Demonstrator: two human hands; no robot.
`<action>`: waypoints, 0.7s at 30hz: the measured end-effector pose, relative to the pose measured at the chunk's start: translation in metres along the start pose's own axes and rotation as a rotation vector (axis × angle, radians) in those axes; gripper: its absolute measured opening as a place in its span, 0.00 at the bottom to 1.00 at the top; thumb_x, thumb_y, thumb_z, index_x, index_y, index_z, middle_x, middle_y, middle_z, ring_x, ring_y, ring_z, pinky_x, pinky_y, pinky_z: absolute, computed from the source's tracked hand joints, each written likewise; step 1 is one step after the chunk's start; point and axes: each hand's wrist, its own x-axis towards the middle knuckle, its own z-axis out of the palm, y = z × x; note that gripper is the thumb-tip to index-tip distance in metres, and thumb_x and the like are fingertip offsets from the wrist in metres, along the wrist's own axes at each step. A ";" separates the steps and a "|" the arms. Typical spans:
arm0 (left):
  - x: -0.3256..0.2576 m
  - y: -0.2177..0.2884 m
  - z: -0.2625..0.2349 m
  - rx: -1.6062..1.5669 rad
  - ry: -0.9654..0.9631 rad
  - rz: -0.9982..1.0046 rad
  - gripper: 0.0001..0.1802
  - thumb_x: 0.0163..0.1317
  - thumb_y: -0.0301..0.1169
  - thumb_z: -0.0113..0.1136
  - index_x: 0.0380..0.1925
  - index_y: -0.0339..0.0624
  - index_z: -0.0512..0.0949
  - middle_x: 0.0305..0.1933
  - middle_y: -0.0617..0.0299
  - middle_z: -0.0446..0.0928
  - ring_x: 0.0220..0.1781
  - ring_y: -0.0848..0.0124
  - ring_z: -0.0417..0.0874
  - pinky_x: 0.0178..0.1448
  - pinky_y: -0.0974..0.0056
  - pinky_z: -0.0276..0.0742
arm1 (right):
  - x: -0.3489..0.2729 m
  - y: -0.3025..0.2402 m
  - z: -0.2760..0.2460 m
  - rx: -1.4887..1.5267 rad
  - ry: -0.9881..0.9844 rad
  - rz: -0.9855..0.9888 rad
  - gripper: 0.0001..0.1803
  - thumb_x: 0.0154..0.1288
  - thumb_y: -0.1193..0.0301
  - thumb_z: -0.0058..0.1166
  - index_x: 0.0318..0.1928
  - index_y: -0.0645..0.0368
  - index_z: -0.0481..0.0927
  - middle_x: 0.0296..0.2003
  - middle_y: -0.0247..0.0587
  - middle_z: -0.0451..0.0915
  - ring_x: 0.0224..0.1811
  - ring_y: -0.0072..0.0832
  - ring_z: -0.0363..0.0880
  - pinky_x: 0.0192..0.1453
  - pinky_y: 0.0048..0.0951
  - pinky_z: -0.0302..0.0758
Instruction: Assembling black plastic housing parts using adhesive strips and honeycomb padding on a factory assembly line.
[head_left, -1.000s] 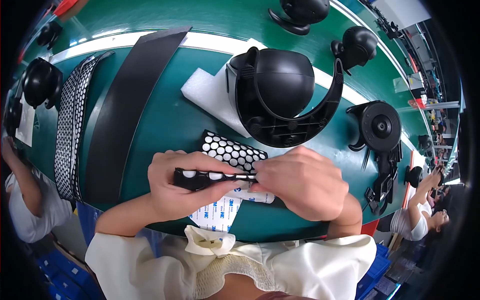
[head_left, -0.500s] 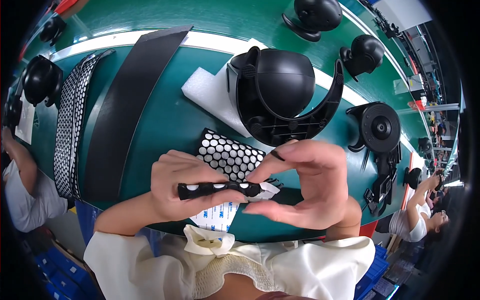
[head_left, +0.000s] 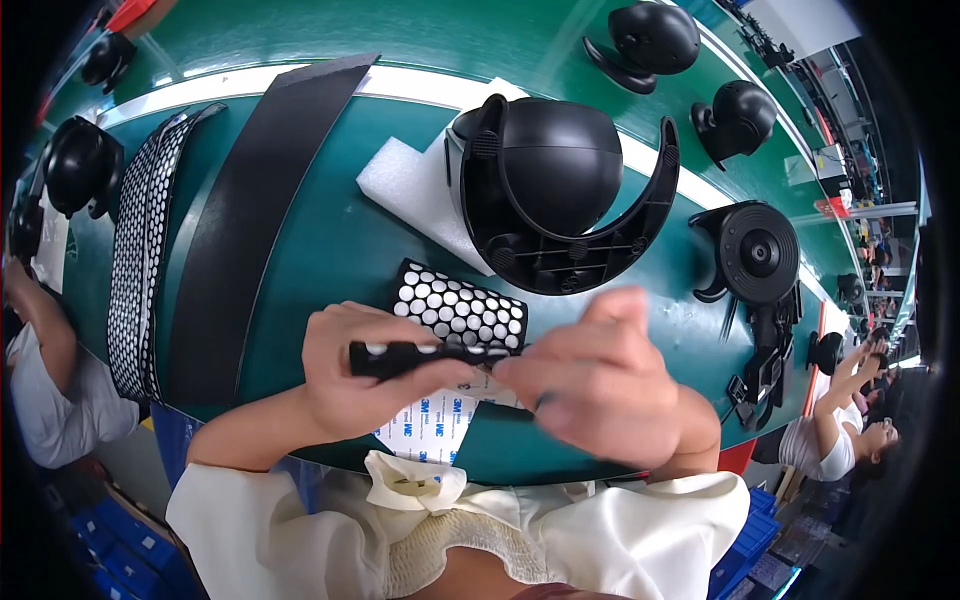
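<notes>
My left hand (head_left: 350, 370) is closed around a short black strip (head_left: 375, 360) with round white dots along its edge, gripped between thumb and fingers. At the strip's right end, my right hand (head_left: 605, 390) is blurred by motion, its fingers drawn together in a pinch. Whatever lies between those fingertips is hidden. Just beyond the hands, a black sheet covered in round white dots (head_left: 460, 308) lies on the green table. White backing paper with blue print (head_left: 425, 430) lies under my left wrist, by the near edge.
A black round-headed device with a curved base (head_left: 565, 170) lies against white foam (head_left: 400, 185). On the left are a long black strip (head_left: 240, 220) and dotted strips (head_left: 140, 260). A round black part (head_left: 762, 252) with cables lies right. Other people work at both sides.
My right hand has gone from an open curve of thumb and fingers to a pinch at the strip's right end. The white flap there no longer shows as before.
</notes>
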 end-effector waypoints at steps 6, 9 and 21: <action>0.004 -0.006 0.002 -0.363 -0.237 -0.390 0.07 0.43 0.22 0.66 0.22 0.36 0.77 0.28 0.59 0.75 0.30 0.74 0.75 0.32 0.73 0.69 | -0.013 0.010 -0.014 0.342 -0.052 0.178 0.10 0.46 0.79 0.58 0.32 0.61 0.73 0.29 0.37 0.78 0.27 0.26 0.74 0.33 0.24 0.63; 0.009 -0.015 0.008 -0.542 -0.520 -0.344 0.09 0.40 0.22 0.67 0.23 0.38 0.76 0.57 0.51 0.60 0.61 0.58 0.61 0.59 0.59 0.63 | -0.020 0.016 -0.030 0.315 0.117 0.506 0.26 0.48 0.86 0.55 0.47 0.63 0.58 0.29 0.39 0.77 0.28 0.17 0.71 0.29 0.15 0.62; 0.009 -0.020 0.019 -0.634 -0.532 -0.262 0.14 0.37 0.23 0.70 0.27 0.41 0.79 0.50 0.51 0.59 0.59 0.55 0.60 0.65 0.54 0.49 | -0.028 0.028 -0.021 0.175 -0.011 0.523 0.22 0.48 0.87 0.52 0.43 0.63 0.59 0.29 0.40 0.77 0.29 0.18 0.72 0.31 0.15 0.61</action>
